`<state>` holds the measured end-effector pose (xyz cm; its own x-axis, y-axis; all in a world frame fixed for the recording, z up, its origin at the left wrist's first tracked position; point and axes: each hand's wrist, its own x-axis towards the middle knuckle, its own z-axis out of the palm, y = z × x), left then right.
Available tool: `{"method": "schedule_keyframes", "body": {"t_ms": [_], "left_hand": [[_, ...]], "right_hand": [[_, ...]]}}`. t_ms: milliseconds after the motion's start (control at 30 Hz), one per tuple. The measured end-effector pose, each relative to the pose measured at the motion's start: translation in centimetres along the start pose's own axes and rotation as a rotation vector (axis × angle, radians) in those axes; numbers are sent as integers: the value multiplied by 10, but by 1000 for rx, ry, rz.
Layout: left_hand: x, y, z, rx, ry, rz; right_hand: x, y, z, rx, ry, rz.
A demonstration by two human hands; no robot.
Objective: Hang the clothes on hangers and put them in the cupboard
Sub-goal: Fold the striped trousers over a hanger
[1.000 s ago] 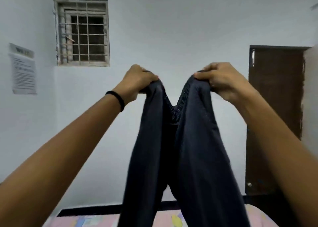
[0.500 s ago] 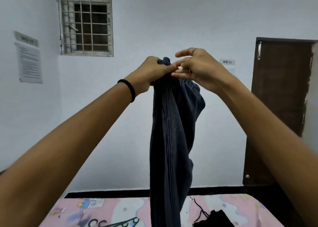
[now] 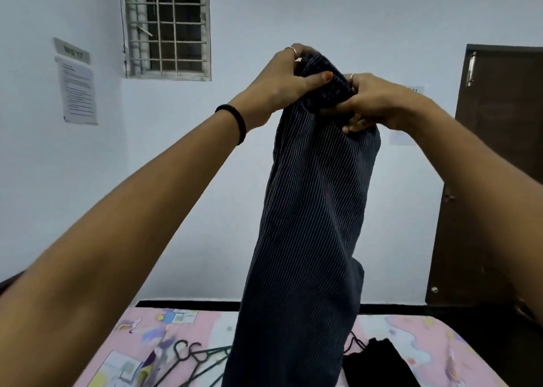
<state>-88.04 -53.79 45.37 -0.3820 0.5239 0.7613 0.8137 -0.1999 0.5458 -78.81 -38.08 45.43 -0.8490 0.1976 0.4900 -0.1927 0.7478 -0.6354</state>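
Two hands up high | bed point(image 3: 411, 328) below, hangers point(image 3: 188, 360) at its near-left edge | striped trousers point(image 3: 308, 225) hang folded lengthwise | left hand point(image 3: 282, 78) and right hand point(image 3: 379, 104) pinch waistband together | risk: fold slides apart if either pinch loosens.

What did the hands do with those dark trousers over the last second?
The left hand and right hand came together, folding the trousers so they hang as one narrow length instead of spread open. Both hands kept gripping the top. Hangers lie on the bed.
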Motion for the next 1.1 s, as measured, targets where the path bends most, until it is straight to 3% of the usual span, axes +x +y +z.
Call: {"method": "schedule_keyframes", "body": {"t_ms": [200,333,500,633,833,967,1100], "left_hand": [[-74,-30,16,59,123,-49],[-146,-84,45,-78,116,-291],[-207,-132,75,-171,-199,-516],[-230,-137,103,-115,-306,-603],[-229,-138,122,210,-178,-501],[-220,-136,111,303,-113,-429],[-211,-133,101,362,-115,-412]], "right_hand": [[6,-12,-8,-21,200,-160],[7,-21,-17,-78,262,-205],[5,-27,-25,-151,305,-244],[-6,-23,-36,-192,344,-247],[-35,7,-68,-207,447,-175],[-54,40,-94,-216,546,-81],[-72,76,-110,-376,441,92]]}}
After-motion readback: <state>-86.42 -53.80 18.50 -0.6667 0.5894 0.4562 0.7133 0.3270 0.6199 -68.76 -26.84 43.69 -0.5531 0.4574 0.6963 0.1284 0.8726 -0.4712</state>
